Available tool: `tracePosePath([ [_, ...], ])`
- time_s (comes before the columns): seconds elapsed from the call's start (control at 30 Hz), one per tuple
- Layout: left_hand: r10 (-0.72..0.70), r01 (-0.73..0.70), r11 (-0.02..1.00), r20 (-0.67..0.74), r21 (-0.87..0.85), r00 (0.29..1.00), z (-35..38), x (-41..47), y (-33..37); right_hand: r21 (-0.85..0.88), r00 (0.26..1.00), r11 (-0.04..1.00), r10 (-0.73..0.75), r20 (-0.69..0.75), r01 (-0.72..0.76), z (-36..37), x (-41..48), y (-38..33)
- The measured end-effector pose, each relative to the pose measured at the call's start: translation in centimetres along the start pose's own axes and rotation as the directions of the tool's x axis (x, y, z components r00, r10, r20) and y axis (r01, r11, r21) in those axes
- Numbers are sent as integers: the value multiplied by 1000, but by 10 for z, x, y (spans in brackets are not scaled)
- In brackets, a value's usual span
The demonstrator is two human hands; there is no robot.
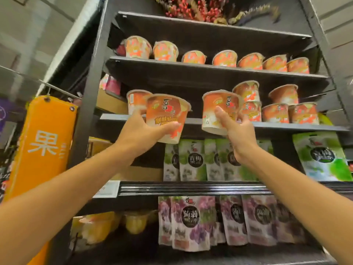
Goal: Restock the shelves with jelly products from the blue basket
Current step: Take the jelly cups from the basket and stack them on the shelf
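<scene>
Behind left hand (139,131): shelf cup (134,101) half-hidden.

Orange-and-white jelly cups (165,119) on black shelves (191,73); green pouches (193,159), purple grape-print pouches (191,220), orange sign (45,142) far left.

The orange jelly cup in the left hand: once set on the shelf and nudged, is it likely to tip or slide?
The orange tapered jelly cup in the left hand narrows toward its base, so it probably tips easily. Its glossy printed wall looks smooth, so it may slide on the dark metal shelf. It seems stiff: the grip leaves no visible dent.
</scene>
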State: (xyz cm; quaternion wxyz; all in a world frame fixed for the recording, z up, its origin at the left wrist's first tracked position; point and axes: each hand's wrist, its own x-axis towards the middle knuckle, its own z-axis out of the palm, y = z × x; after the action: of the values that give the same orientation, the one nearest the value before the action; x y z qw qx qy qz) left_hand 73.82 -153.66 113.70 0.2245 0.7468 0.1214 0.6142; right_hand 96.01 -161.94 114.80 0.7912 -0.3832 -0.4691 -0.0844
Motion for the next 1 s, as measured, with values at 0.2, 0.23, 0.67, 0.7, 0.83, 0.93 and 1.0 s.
tracePosePath([
  [0.2, 6, -3, 997, -38, 79, 999, 17, 42, 8, -153, 998, 987, -48, -47, 41, 34, 77, -9],
  [0.23, -2, 6, 997, -45, 76, 999, 20, 48, 8, -180, 998, 983, -39, -41, 31, 39, 86, -8],
  [0.67, 14, 6, 993, -176, 117, 984, 24, 96, 10, -610, 976, 792, 144, 164, -14, 64, 127, 13],
  [0.7, 7, 18, 992, -193, 126, 981, 25, 103, 11, -621, 972, 784, 153, 178, -9, 63, 128, 13],
  [0.83, -10, 52, 984, -238, 169, 971, 35, 127, 13, -689, 965, 724, 161, 207, 27, 62, 127, 13],
  [0.93, -3, 72, 968, -274, 242, 962, 46, 141, 10, -733, 974, 676, 111, 197, 72, 61, 123, 15],
  [1.0, -10, 90, 955, -271, 282, 963, 52, 149, 4, -749, 980, 658, 84, 180, 81, 58, 122, 17],
])
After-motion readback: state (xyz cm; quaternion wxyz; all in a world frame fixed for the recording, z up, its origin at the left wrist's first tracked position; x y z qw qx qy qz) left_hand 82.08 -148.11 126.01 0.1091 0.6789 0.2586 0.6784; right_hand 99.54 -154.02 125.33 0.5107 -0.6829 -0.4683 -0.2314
